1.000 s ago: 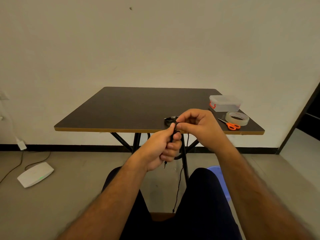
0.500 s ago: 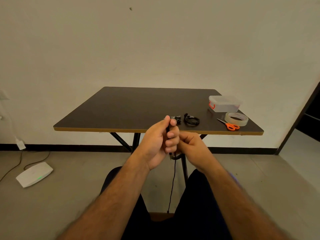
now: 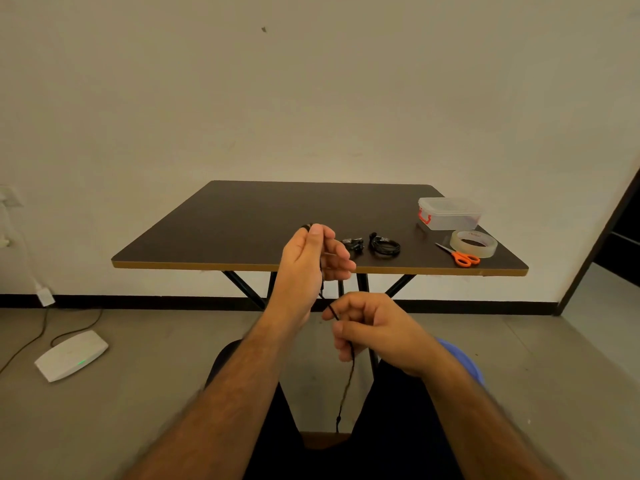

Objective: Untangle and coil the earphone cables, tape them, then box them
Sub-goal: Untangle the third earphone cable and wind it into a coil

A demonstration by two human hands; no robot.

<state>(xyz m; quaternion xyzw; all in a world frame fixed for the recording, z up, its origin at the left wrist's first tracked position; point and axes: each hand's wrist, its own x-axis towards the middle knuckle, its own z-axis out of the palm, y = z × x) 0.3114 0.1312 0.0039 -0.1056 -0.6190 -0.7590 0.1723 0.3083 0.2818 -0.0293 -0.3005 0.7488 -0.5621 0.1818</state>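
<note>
Left hand (image 3: 306,268) is pinching the cable (image 3: 348,379) up top, its grip clamped; right hand (image 3: 375,329) is pinching lower down. Thin, limp and light, it is probably best held near the ends.

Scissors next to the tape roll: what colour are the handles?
Orange handles on the scissors, with plain metal blades; clearest in the head view, by the tape roll.

The table (image 3: 242,223) is dark brown with a tan edge. The cable (image 3: 348,379) in the hands is black, as is the coiled cable (image 3: 384,246) on the table. The scissors (image 3: 462,258) have orange handles. The box (image 3: 450,213) is clear with a red latch, the tape roll (image 3: 473,243) clear. The wall (image 3: 311,98) is plain beige, the floor (image 3: 145,386) grey. The router (image 3: 71,355) is white with a green light.
</note>
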